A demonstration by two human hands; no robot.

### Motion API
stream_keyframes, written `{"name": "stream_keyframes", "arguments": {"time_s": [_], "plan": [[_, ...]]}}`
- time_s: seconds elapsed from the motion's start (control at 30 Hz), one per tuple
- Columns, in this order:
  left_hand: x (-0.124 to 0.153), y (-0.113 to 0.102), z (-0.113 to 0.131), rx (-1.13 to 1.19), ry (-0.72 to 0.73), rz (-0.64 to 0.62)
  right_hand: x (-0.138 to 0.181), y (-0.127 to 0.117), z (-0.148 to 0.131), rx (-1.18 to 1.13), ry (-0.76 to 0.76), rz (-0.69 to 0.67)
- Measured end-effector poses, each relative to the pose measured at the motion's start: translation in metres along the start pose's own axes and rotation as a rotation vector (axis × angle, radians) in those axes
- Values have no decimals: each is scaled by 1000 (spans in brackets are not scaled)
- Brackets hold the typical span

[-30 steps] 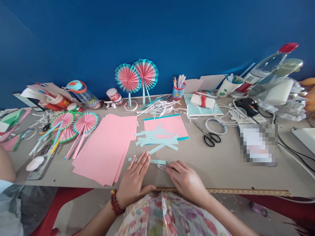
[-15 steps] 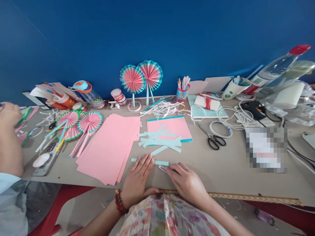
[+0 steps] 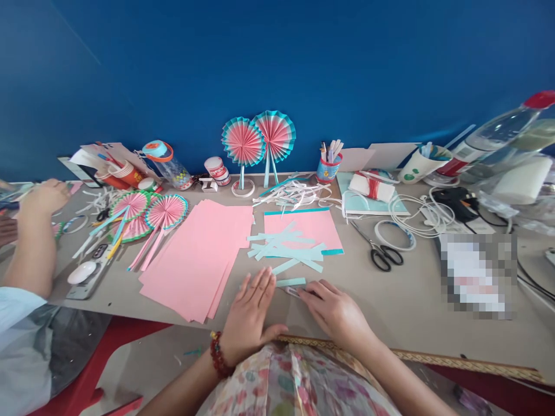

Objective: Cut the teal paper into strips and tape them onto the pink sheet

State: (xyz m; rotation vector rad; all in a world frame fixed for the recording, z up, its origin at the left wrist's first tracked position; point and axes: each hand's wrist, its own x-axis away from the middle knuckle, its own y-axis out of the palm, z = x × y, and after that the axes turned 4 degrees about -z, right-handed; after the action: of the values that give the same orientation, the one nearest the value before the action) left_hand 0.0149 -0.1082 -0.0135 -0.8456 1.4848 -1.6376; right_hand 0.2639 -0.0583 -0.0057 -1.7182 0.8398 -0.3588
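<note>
My left hand (image 3: 251,315) lies flat, fingers spread, on the left end of a light blue paper strip (image 3: 291,282) near the table's front edge. My right hand (image 3: 336,312) rests beside it with its fingers on a small clear object (image 3: 291,290) at the strip's right part; what that object is I cannot tell. Just beyond lie a heap of light blue strips (image 3: 284,248) on a pink sheet (image 3: 306,225) and a stack of pink sheets (image 3: 202,257) to the left.
Black scissors (image 3: 379,251) and a tape ring (image 3: 394,234) lie to the right, with white cables (image 3: 416,211) behind. Finished paper fans (image 3: 147,211) lie at the left; two stand (image 3: 260,138) by the blue wall. Another person's arm (image 3: 32,242) reaches over the left table edge.
My left hand has slid along the strip, covering more of its left end. The other person's arm has reached further onto the table at the left. The view has shifted slightly.
</note>
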Motion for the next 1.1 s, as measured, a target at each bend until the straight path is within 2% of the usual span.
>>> {"name": "stream_keyframes", "arguments": {"time_s": [0.2,0.37,1.1], "plan": [[9,0,-14,-38,80,-58,-1,2,0,-8,5,18],[9,6,-13,-50,58,-60,0,5,0,-14,-21,3],[8,5,-13,-14,60,-62,-1,8,-6,-18,-45,-32]]}}
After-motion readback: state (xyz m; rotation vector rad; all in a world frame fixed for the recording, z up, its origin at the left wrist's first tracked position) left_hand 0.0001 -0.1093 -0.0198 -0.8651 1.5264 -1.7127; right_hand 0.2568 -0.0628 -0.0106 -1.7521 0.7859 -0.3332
